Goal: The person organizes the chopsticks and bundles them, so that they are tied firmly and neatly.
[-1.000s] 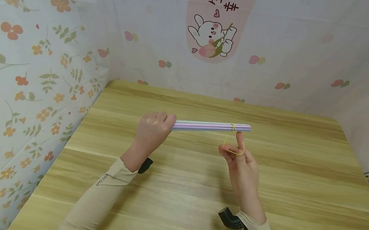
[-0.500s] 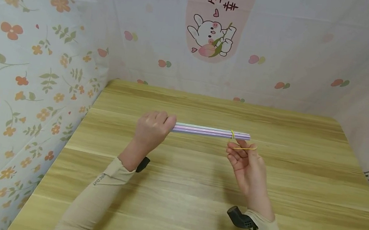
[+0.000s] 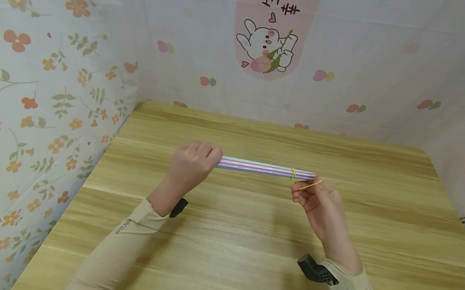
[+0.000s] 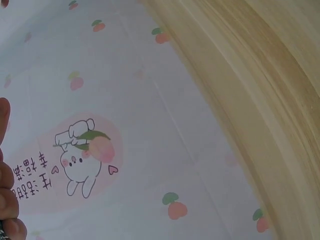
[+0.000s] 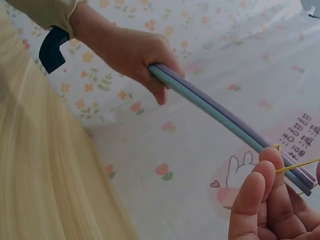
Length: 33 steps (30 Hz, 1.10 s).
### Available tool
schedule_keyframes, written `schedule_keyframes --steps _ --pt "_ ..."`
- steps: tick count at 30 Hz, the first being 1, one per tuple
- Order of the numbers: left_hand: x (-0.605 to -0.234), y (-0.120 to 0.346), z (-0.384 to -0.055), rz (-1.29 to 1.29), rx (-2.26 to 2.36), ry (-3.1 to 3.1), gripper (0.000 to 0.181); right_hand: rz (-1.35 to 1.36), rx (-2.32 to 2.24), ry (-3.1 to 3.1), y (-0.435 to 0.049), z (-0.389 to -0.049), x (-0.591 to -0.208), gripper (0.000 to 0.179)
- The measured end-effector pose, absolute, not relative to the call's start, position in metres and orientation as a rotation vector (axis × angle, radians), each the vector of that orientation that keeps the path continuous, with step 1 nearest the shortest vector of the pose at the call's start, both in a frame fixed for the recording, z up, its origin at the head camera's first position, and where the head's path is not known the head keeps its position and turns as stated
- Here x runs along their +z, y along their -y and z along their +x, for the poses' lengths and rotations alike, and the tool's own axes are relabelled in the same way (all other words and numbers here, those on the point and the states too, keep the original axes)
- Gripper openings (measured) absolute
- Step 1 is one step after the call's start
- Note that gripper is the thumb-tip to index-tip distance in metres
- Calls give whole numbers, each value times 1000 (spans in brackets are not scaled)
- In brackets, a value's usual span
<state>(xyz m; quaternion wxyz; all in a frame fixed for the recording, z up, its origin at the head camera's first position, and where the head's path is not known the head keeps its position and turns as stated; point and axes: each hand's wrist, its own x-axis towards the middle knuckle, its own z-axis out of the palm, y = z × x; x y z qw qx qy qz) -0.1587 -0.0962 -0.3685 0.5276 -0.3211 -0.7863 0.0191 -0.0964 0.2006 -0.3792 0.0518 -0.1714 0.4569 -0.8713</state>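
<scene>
My left hand (image 3: 192, 164) grips one end of a bundle of slim pastel sticks (image 3: 256, 167), held level above the table. A yellow rubber band (image 3: 293, 173) is wound round the bundle near its right end. From there a loop of the band stretches over the thumb and fingers of my right hand (image 3: 324, 208), which is beside that end. In the right wrist view, blue-green and purple sticks (image 5: 212, 107) run from the left fist to the right fingertips, where the yellow band (image 5: 300, 164) is drawn taut. Only some fingers (image 4: 6, 200) show at the left wrist view's edge.
A wood-grain table (image 3: 228, 242) lies beneath both hands. Behind it hangs a pale cloth (image 3: 358, 58) with a rabbit print, and a flowered cloth (image 3: 37, 90) covers the left side. Black devices (image 3: 316, 270) are worn at both wrists.
The right hand has moved right and turned, drawing the band's loop toward the bundle's right end. That end has dipped slightly. The left hand keeps its grip almost in place.
</scene>
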Motion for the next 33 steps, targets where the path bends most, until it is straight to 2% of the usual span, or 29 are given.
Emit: schedule_keyframes --steps 13,22,33 --pt "-367 98 -159 -821 27 1888 28 -390 -2625 -1459 -201 -98 -371 38" --pt "-365 97 -159 -832 47 1901 28 -206 -2506 -1671 -197 -100 -360 23" --pt "-364 96 -158 -839 28 1915 30 -131 -2465 -1719 -195 -103 -358 18"
